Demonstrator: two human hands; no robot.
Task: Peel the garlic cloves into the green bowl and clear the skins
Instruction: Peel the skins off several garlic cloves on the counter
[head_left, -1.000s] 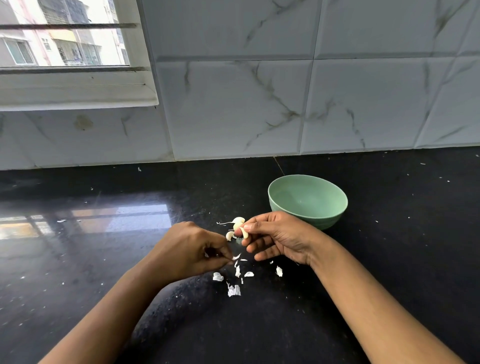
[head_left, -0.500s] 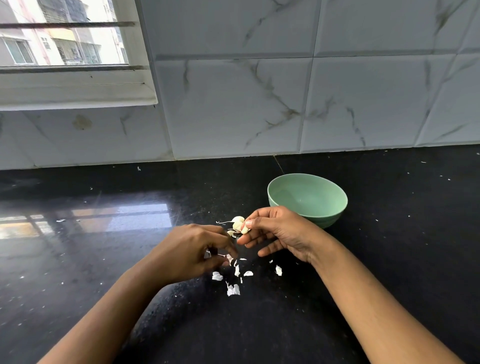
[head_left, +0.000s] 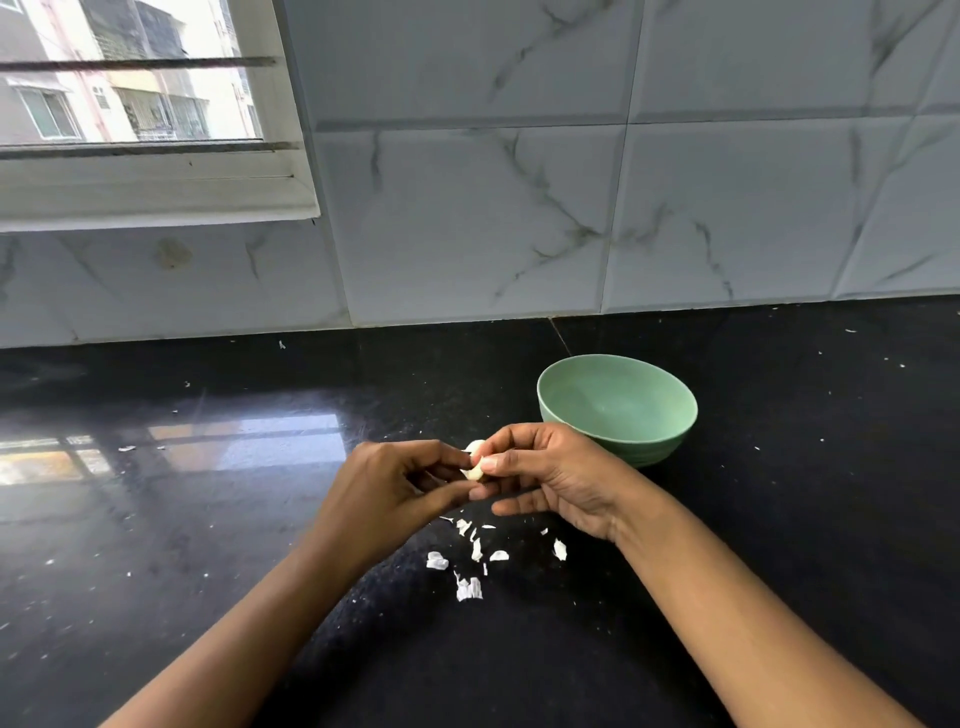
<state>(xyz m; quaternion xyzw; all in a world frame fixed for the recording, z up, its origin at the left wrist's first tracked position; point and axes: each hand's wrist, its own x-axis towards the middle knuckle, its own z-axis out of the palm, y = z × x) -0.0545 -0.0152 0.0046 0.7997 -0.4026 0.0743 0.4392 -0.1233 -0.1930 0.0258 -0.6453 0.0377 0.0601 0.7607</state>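
A pale garlic clove (head_left: 474, 460) is pinched between the thumb and fingers of my right hand (head_left: 550, 475) just above the black counter. The fingertips of my left hand (head_left: 395, 488) meet the same clove from the left and pinch at it. The green bowl (head_left: 617, 408) stands right behind my right hand, and I see nothing inside it. Several white skin scraps (head_left: 470, 556) lie on the counter below and between my hands. Any other cloves on the counter are hidden behind my fingers.
The black stone counter (head_left: 779, 519) is speckled with tiny skin flecks. A marble-tiled wall (head_left: 571, 208) closes the back, with a window sill (head_left: 156, 197) at the upper left. Window light reflects on the counter (head_left: 208, 447) at the left.
My left hand has moved up and right until its fingertips meet the clove held by my right hand. The loose cloves seen earlier on the counter are now covered by my fingers.
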